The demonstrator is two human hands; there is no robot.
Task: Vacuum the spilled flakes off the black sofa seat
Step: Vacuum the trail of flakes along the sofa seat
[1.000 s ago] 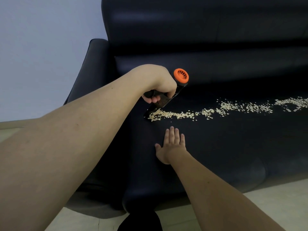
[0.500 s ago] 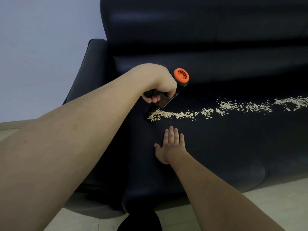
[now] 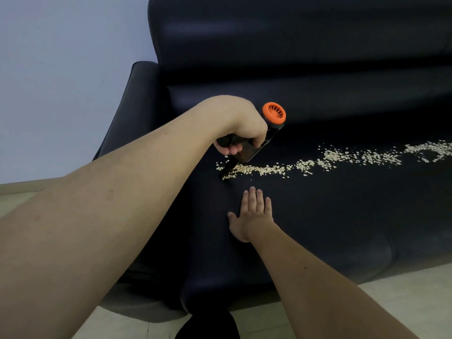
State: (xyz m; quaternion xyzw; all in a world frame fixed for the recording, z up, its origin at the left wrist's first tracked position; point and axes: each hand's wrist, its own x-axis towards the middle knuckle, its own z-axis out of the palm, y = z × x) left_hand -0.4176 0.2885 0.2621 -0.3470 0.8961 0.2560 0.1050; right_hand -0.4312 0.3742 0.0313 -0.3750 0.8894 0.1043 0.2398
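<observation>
A line of pale flakes (image 3: 325, 160) runs across the black sofa seat (image 3: 342, 216) from the middle to the right edge of view. My left hand (image 3: 241, 128) grips a small black handheld vacuum (image 3: 254, 149) with an orange cap (image 3: 274, 112). Its nozzle tip touches the seat at the left end of the flake line. My right hand (image 3: 253, 212) lies flat on the seat, fingers spread, just in front of the flakes and apart from them.
The sofa's left armrest (image 3: 137, 101) and tall backrest (image 3: 293, 45) bound the seat. A pale wall (image 3: 61, 69) stands at the left. Light floor tiles (image 3: 403, 294) lie in front of the sofa, and a dark clothed leg (image 3: 208, 326) shows at the bottom.
The vacuum and both hands stay almost where they were; the nozzle rests at the same left end of the flake line.
</observation>
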